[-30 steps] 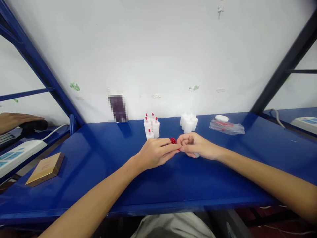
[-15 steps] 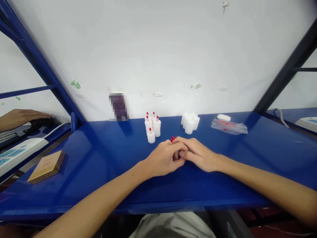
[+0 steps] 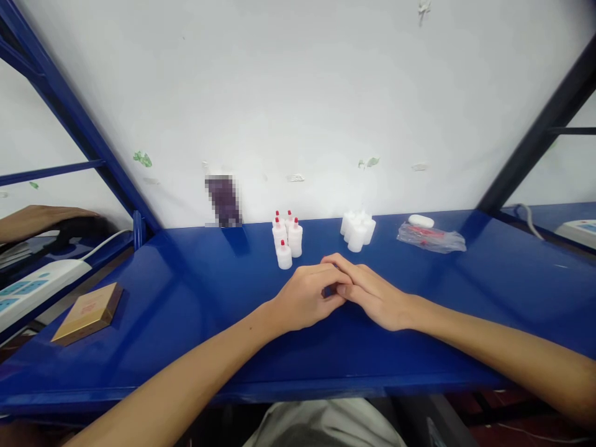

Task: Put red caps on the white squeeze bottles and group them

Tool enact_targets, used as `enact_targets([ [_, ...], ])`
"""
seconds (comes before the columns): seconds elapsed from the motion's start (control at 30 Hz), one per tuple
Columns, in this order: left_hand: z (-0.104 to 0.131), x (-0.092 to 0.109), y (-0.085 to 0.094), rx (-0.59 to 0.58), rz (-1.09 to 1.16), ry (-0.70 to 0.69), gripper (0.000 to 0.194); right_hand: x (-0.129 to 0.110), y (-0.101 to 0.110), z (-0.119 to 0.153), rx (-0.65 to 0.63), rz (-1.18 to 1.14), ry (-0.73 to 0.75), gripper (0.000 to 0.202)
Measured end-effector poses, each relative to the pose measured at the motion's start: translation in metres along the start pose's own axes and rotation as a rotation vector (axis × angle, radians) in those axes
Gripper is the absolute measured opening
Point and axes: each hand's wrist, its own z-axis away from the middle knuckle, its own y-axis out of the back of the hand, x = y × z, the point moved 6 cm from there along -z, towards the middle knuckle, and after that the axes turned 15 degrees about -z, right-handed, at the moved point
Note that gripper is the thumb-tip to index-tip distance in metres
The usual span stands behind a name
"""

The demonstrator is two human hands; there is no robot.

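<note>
In the head view, taking the cluster of five red-tipped bottles as the landmark, a pixelated dark panel is behind it to the left, against the wall. Well off to its left, on the blue table, lies a gold box; beyond that sit a white power strip and another person's hand resting over a black mouse. Well to the cluster's right are a clear plastic bag and a white oval object just behind the bag. The bag has red pieces inside; the gold box looks closed. The cluster's bottles stand upright, close together, their contents hidden by white walls. To their right stands a tight group of white bottles without red tips. In front of the cluster and toward its right, the left hand and right hand are pressed together, fingers overlapping and blocking sight of whatever lies between or under them, so whether they pinch anything cannot be told.
</note>
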Motion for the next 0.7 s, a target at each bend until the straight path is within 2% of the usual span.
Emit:
enact_targets([
  [0.1,-0.0010,0.0002,0.0003,-0.008,0.047,0.022,0.009,-0.0033,-0.0018,0.0002,-0.005,-0.014,0.004,0.024],
  [0.43,-0.0023,0.0004,0.0019,0.005,0.005,0.020,0.010,-0.0046,-0.0017,0.0013,0.004,-0.115,0.019,0.024],
  [0.6,-0.0030,-0.0045,0.0065,0.020,0.064,0.092,0.008,-0.0003,0.0013,0.0010,0.042,-0.116,0.033,0.021],
  [0.7,-0.0030,-0.0048,0.0055,-0.017,0.099,0.117,0.009,0.0017,0.0008,0.0011,0.038,-0.123,0.058,0.020],
])
